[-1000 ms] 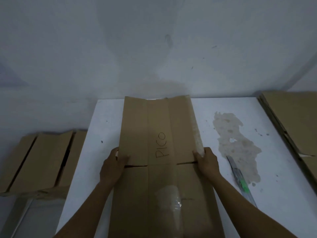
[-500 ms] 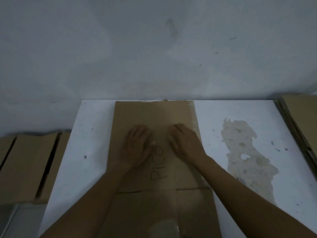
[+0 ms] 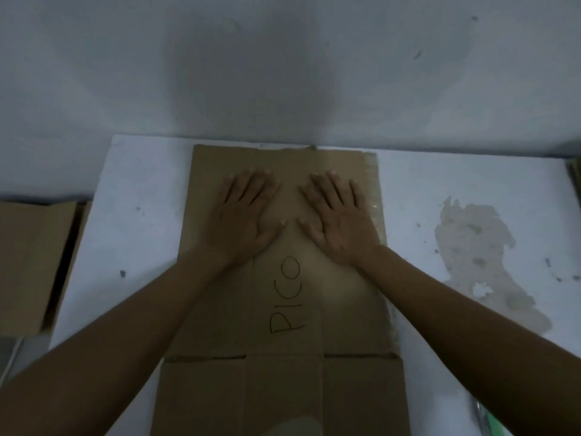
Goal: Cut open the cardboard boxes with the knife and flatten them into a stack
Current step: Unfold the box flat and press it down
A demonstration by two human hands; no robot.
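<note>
Grey wall behind, white tabletop [image 3: 141, 215] beneath: we press the cut cardboard box [image 3: 283, 388] flat there with left hand [image 3: 248, 225] and right hand [image 3: 341, 231], fingers [image 3: 250, 187] spread, gripping nothing, and next, we judge, it must be lifted onto the stack.

Both bare forearms reach forward from the lower corners and angle inward, so the two hands lie side by side, close but apart. The left hand [image 3: 248, 215] lies palm down with its fingers straight, spread a little and pointing away from the body, and the right hand [image 3: 339, 221] mirrors it. The thumbs point inward toward each other, their tips near but not touching.
</note>
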